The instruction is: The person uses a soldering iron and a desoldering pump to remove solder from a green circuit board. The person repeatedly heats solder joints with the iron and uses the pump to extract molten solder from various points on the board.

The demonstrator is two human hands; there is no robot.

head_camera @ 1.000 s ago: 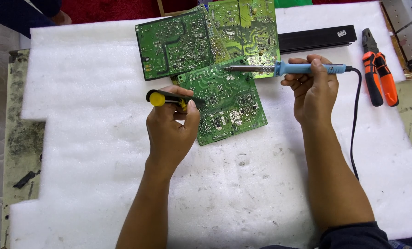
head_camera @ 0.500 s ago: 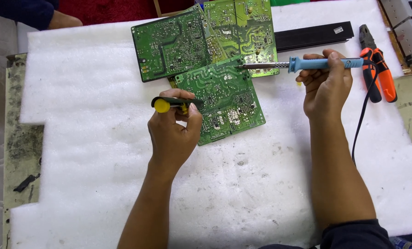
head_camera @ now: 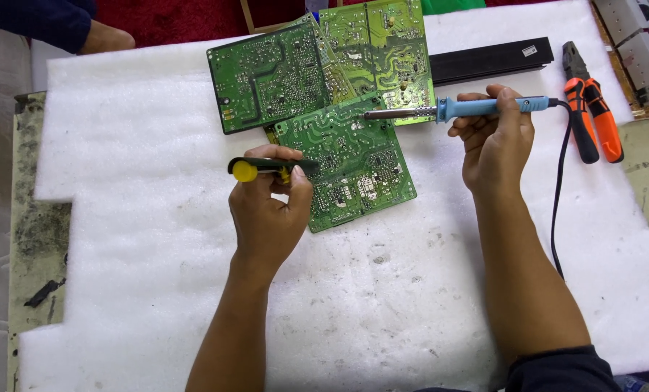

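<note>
Both hands are busy over the white foam sheet that covers our bench. Our left hand is curled around a dark tool with a yellow end, likely a desoldering pump, holding it level with its tip at the left edge of the nearest green circuit board. That board lies tilted on the foam, solder side up, and overlaps two more green boards behind it: a darker one to the left and a lighter one to the right. Our right hand grips the blue handle of a soldering iron, held level so that its metal tip points left and hovers over the top right corner of the nearest board. Its black cord trails down across the foam. Behind the iron lies a black bar, and at the far right rest orange-handled pliers. At the top left, another person's dark sleeve and hand show beyond the foam.
</note>
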